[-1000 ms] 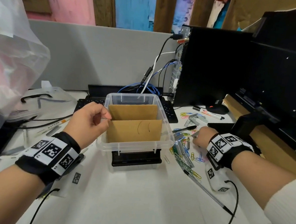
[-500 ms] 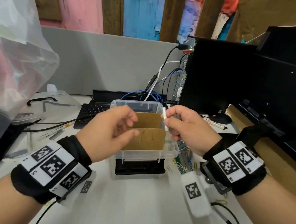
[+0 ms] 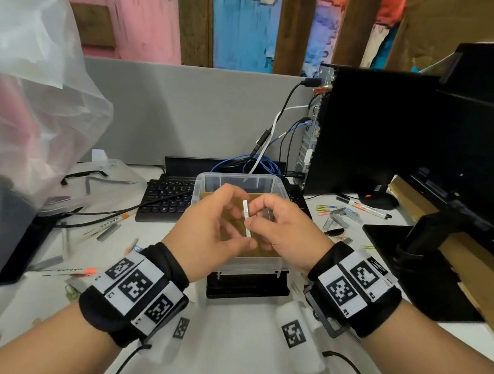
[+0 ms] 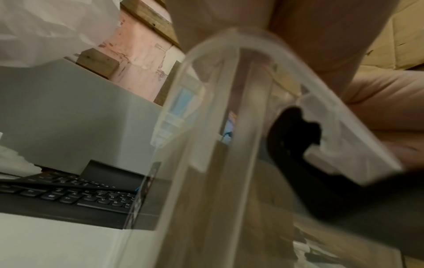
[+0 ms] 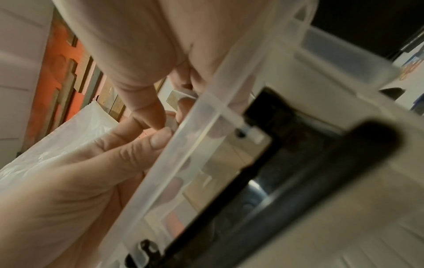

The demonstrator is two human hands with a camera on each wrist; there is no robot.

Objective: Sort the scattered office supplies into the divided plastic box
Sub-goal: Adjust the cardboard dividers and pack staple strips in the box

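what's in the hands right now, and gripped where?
A strip of staples, above the plastic box. Right hand pinches its middle; left hand pinches its lower end.
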